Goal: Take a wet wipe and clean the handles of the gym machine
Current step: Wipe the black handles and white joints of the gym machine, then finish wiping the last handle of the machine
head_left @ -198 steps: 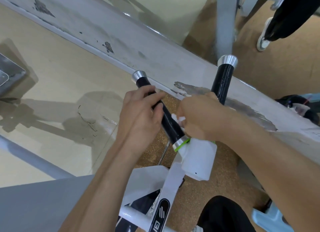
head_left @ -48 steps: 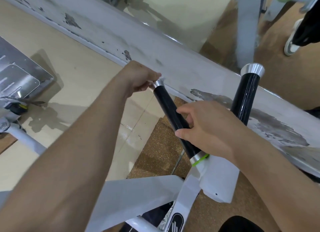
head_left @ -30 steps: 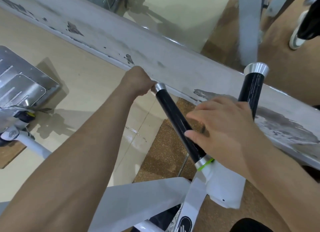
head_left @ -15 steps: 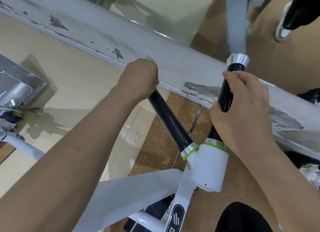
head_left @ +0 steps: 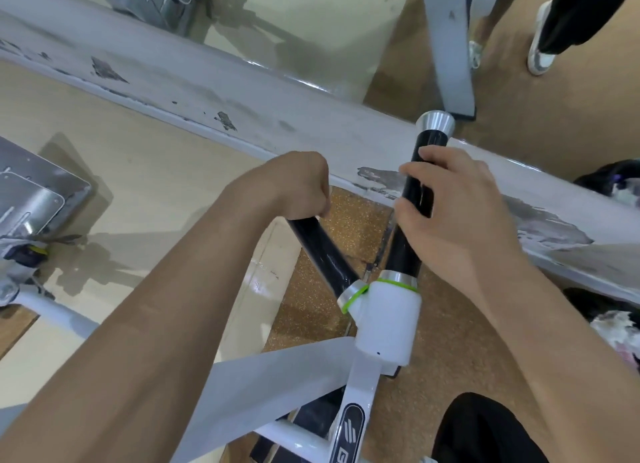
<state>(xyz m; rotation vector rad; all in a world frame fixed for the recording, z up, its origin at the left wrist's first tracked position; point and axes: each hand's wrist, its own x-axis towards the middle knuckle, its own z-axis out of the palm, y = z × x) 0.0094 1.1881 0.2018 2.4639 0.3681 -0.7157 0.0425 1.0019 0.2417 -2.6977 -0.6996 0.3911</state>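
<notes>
Both hands gripping | left hand [head_left: 301, 185] fist-wrapped over top end of left handle [head_left: 325, 258] | right hand [head_left: 450, 216] curled round right handle [head_left: 403, 254] below its metal cap [head_left: 435, 125] | both fork from white hub [head_left: 388, 324]

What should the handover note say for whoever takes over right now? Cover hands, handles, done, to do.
Left hand: grips the top end of the left handle, covering its tip.
Right hand: wrapped round the middle of the right handle, below its silver cap.
Both handles rise from the white joint.
Wipe: not visible; it could be hidden inside a hand.
Done: both handles gripped; how much has been wiped cannot be told from this view.
To do: locate the wipe, then probably rub each handle from cap to joint.
</notes>
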